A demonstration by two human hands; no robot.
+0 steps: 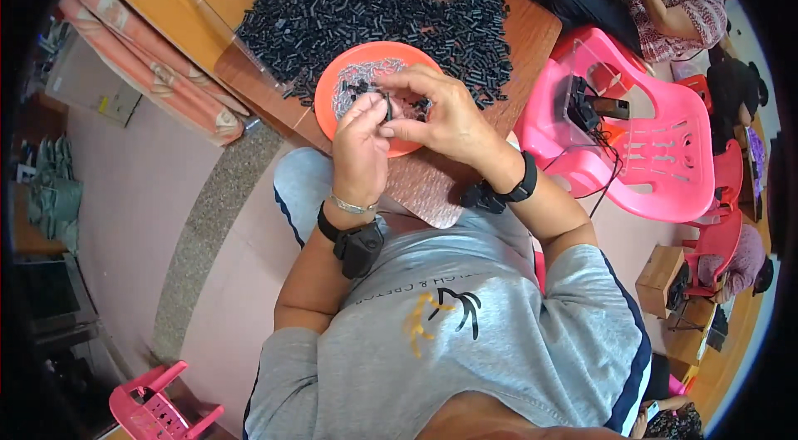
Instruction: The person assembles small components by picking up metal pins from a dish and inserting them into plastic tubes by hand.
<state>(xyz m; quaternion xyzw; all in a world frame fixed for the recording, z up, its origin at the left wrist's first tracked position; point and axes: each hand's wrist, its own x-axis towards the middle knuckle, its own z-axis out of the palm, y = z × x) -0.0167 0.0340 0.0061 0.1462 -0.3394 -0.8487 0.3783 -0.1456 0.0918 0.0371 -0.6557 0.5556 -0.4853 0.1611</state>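
Observation:
Over an orange plate (366, 51), both hands meet at a small black plastic piece (388, 109). My left hand (363, 145) pinches it between thumb and finger. My right hand (445, 113) curls round from the other side, its thumb at the piece and its fingers bent above. Thin silvery metal pins (353, 78) and a few black pieces lie in the plate, partly hidden by the hands. Just beyond the plate spreads a large heap of short black plastic pieces (374, 3).
The heap lies on a wooden table (532, 28), by a clear plastic tray's edge (220, 20). A pink chair (665, 149) at the right carries a black device and cables. Other people sit farther right. Another pink chair (158, 411) stands lower left.

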